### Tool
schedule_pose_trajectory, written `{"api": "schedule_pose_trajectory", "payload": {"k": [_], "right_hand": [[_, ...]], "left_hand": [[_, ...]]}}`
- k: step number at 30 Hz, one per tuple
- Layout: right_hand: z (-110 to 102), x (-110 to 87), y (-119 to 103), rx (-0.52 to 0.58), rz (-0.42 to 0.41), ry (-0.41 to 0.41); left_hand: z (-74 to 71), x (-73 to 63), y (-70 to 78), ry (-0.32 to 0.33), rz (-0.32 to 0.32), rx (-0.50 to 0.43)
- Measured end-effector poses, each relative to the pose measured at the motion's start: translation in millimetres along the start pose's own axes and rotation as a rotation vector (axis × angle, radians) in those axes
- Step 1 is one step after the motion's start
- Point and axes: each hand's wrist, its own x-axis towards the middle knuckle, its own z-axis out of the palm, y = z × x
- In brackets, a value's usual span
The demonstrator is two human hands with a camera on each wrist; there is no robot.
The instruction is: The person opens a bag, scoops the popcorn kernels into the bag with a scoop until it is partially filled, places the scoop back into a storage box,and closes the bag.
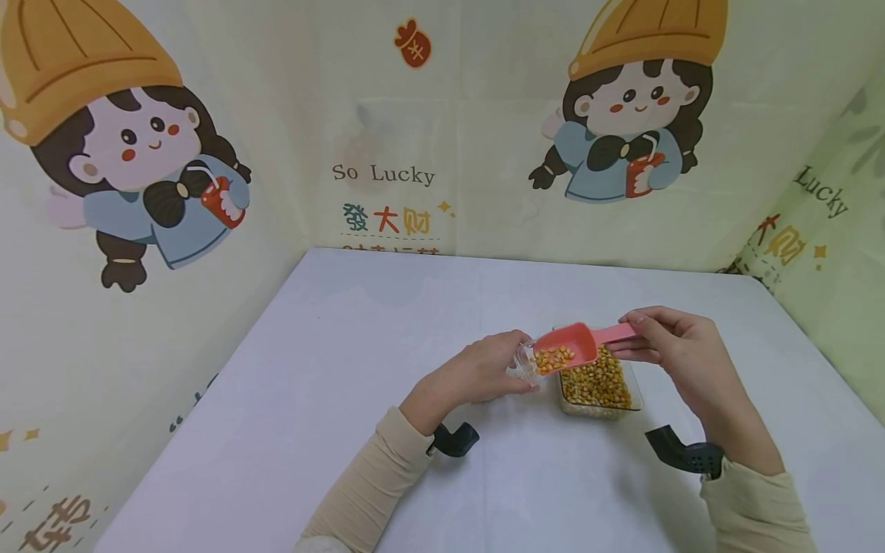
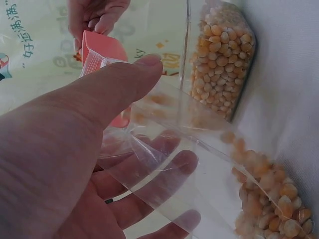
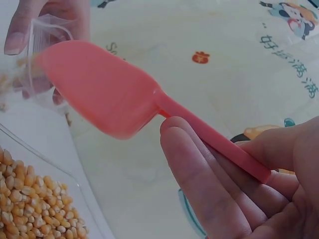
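My left hand (image 1: 484, 367) holds a clear plastic bag (image 1: 522, 364) by its mouth, with the thumb on the near side and the fingers behind it. Corn kernels (image 2: 274, 204) lie in the lower part of the bag in the left wrist view. By its handle, a pink scoop (image 3: 104, 89) is pinched between the thumb and fingers of my right hand (image 1: 681, 342). The scoop tilts toward the bag, its front edge inside the opening and kernels (image 1: 553, 359) near its lip. Below the scoop stands a clear rectangular container (image 1: 637, 393) filled with corn kernels (image 1: 596, 386).
The container stands on a white-covered table (image 1: 332, 430), partly beneath the scoop and right hand. A printed cloth backdrop (image 1: 498, 215) with cartoon figures and lettering rises behind and beside the table. Each wrist carries a black camera mount (image 1: 684, 455).
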Motion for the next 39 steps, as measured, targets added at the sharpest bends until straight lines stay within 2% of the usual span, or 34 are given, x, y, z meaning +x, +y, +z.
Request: {"api": "schedule_pose_trajectory", "payload": {"k": [15,24,34,39], "right_hand": [[5,-4.6,-9,-0.069,-0.037,0.037],[6,-8.6,-16,-0.119,-0.041,0.041],[10,-12.2,-22,-0.196,-0.112,0.080],[12,-14.2,-23,-0.178,-0.172,0.102]], "left_hand": [[0.5,0.4,-0.4,0.011,0.021,0.017],[0.3,-1.0,-1.2,0.020,0.017,-0.006],[-0.1,-1.0,-2.0,0.022,0.024,-0.013],[-0.2,-0.8,-1.9,0.023,0.026,-0.016]]}}
